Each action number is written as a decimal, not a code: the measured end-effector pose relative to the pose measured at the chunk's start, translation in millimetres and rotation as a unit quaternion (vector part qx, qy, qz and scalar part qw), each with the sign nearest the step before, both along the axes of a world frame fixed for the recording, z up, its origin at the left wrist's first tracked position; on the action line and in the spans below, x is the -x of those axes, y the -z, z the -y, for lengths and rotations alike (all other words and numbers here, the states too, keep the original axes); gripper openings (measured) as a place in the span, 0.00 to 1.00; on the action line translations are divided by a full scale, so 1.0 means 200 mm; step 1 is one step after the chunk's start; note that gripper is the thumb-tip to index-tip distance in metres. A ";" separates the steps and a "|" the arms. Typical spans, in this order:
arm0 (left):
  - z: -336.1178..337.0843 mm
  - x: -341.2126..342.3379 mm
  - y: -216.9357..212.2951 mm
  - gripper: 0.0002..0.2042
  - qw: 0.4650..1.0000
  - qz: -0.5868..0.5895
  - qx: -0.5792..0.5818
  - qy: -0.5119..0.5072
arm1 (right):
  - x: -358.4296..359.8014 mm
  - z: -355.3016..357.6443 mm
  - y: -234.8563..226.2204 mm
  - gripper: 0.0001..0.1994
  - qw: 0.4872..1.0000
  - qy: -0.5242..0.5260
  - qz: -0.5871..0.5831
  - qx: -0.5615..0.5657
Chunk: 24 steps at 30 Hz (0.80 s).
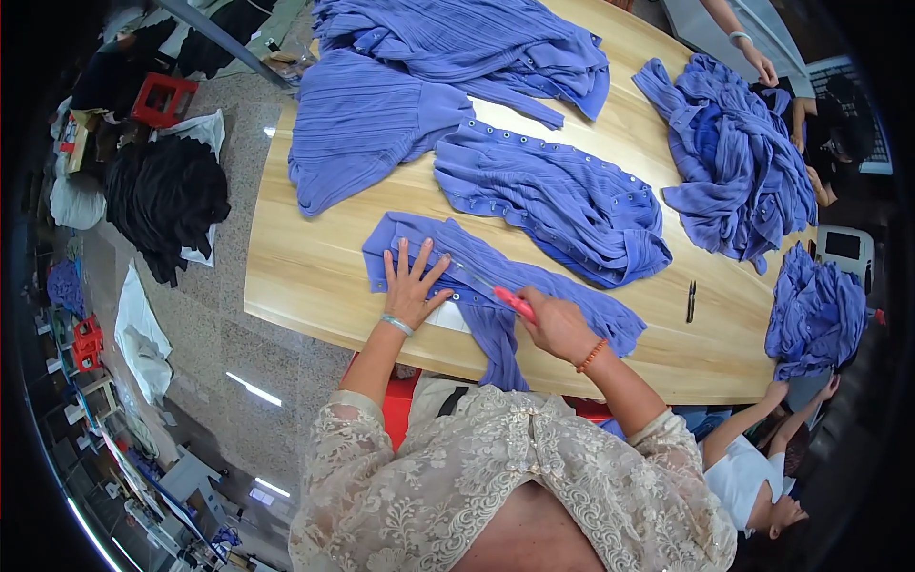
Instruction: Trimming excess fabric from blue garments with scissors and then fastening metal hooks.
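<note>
A blue-violet pleated garment [496,272] lies spread on the wooden table [305,272] in front of me, one part hanging over the near edge. My left hand [412,284] presses flat on its left end, fingers spread. My right hand [556,324] grips a small pink-handled tool [515,303], likely thread snips, its tip on the garment's button strip. A white label or paper [448,316] shows under the cloth between my hands.
More blue-violet garments lie across the table: [553,195], [367,124], [467,43], [729,153], [815,315]. A dark small tool [691,300] lies on the wood at right. Other people's hands [758,57] and a seated person [753,467] are at right. Black cloth [167,200] lies on the floor.
</note>
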<state>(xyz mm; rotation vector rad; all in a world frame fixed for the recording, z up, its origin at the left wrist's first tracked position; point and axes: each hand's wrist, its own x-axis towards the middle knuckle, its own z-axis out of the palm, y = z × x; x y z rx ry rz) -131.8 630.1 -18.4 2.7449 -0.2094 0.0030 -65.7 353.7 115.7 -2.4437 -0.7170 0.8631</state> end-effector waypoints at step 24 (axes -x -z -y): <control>0.52 0.17 0.01 0.32 1.000 0.008 0.023 0.010 | 0.18 0.24 0.02 0.13 0.998 -0.011 0.039 0.038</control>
